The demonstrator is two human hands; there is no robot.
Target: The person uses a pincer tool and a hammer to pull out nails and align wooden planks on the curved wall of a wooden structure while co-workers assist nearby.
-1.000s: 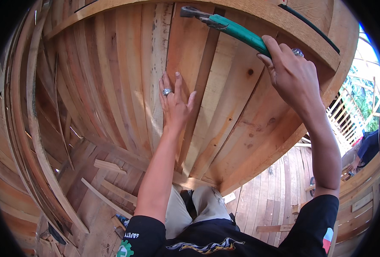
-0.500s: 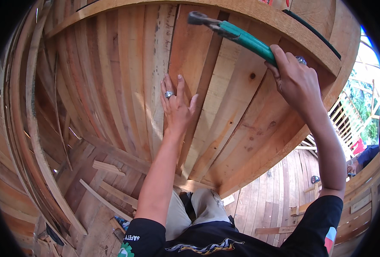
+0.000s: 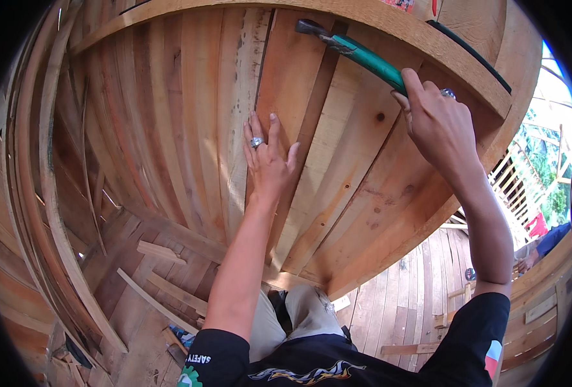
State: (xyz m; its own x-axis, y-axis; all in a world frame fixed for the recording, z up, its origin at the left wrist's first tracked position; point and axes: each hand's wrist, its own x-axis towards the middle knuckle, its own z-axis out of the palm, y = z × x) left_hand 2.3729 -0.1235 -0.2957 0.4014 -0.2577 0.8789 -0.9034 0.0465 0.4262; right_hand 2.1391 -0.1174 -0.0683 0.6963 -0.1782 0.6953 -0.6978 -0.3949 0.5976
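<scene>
My right hand (image 3: 437, 122) is wrapped round the green handle of a hammer (image 3: 368, 61), near its lower end. The dark hammer head is close to the upper part of a reddish-brown board (image 3: 290, 68), just below the wooden top rail; whether it touches cannot be seen. My left hand (image 3: 268, 158) lies with fingers spread on the same board, lower down, holding nothing. A ring shows on each hand. The board stands among several upright planks (image 3: 337, 161) that form a wooden panel in front of me.
A curved wooden rail (image 3: 337, 9) runs along the panel's top. Long thin strips (image 3: 50, 187) lean at the left. Offcuts (image 3: 161, 251) lie on the plank floor (image 3: 395, 290), with a blue tool (image 3: 181, 337) near my left elbow. Another person's arm (image 3: 544, 247) shows at far right.
The hammer has swung slightly right and down, and my right hand has shifted a little left with it. My left hand stays almost in place on the board.
</scene>
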